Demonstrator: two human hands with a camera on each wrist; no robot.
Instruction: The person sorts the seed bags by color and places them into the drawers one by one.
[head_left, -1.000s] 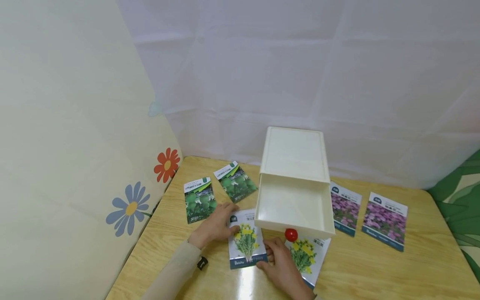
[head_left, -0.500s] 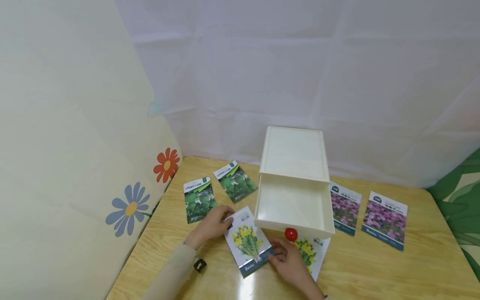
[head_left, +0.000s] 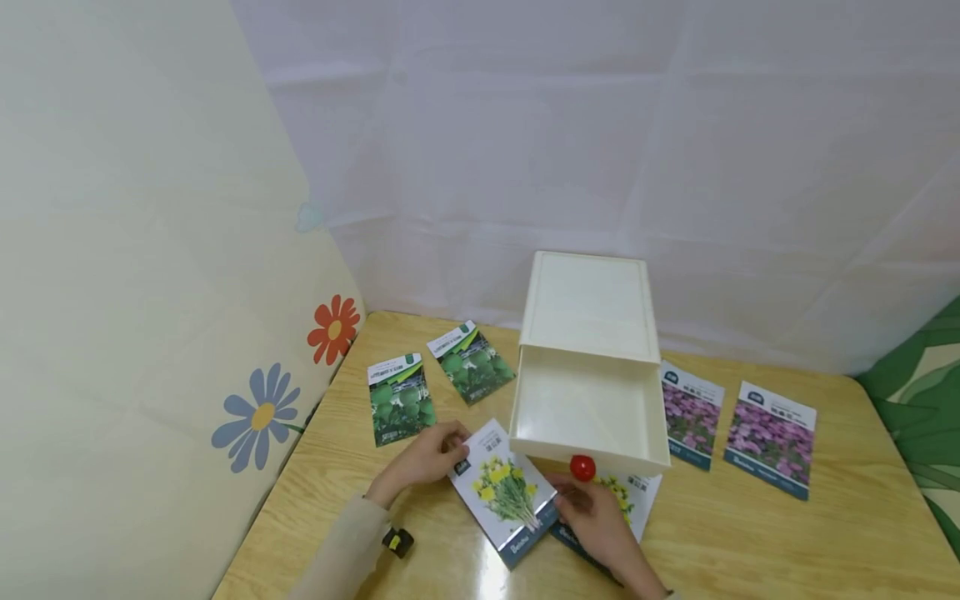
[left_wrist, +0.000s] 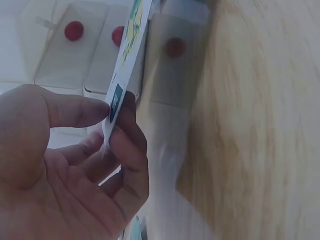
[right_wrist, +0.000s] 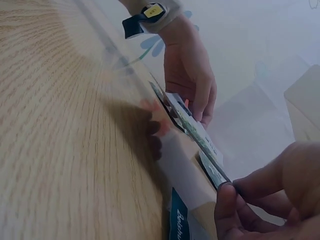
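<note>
Holding the yellow-flower seed packet (head_left: 505,492) between both hands just off the desk (head_left: 750,542): left hand (head_left: 423,458) pinches its top-left corner, right hand (head_left: 596,518) pinches the lower-right edge. Long axis runs diagonally, upper-left to lower-right. Open drawer (head_left: 588,412) sits just beyond, its red knob (head_left: 582,467) near the right hand; a second yellow packet (head_left: 628,497) lies under that hand.

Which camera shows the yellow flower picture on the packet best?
The head view: the yellow flower packet faces the camera, held by the left hand and right hand. The left wrist view shows only its thin edge; the right wrist view shows it edge-on.
</note>
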